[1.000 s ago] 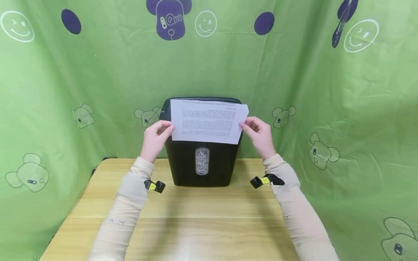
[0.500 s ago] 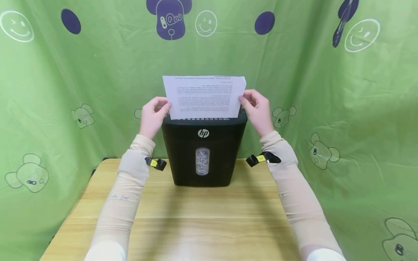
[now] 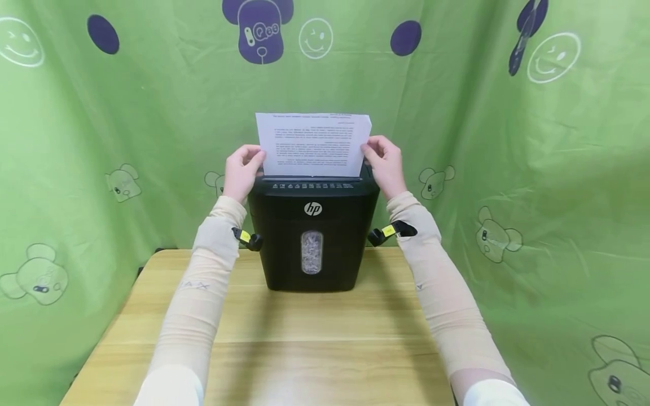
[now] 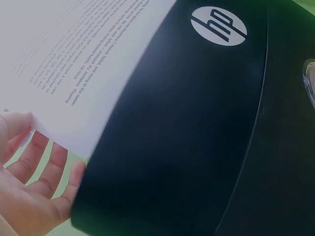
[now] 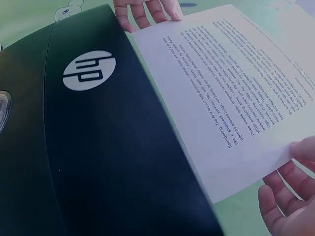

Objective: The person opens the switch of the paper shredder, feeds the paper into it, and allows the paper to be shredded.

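A printed sheet of paper [image 3: 313,144] stands upright at the top of a black HP paper shredder [image 3: 284,242], its lower edge at the slot area. Whether that edge is inside the slot cannot be made out. My left hand [image 3: 242,170] pinches the sheet's left edge between thumb and fingers. On the opposite edge, my right hand [image 3: 385,164] pinches the paper the same way. In the left wrist view the thumb lies on the front of the sheet [image 4: 93,59]. The right wrist view shows both hands at the sheet's side edges.
The shredder stands on a wooden table [image 3: 315,349] near its back edge. A small window [image 3: 312,252] in its front shows shredded paper inside. A green patterned curtain [image 3: 167,113] hangs behind and on both sides.
Both hands have raised the sheet from in front of the shredder to above its top. Since half a second ago it has shifted slightly, and the row of icons beneath it now shows fully.
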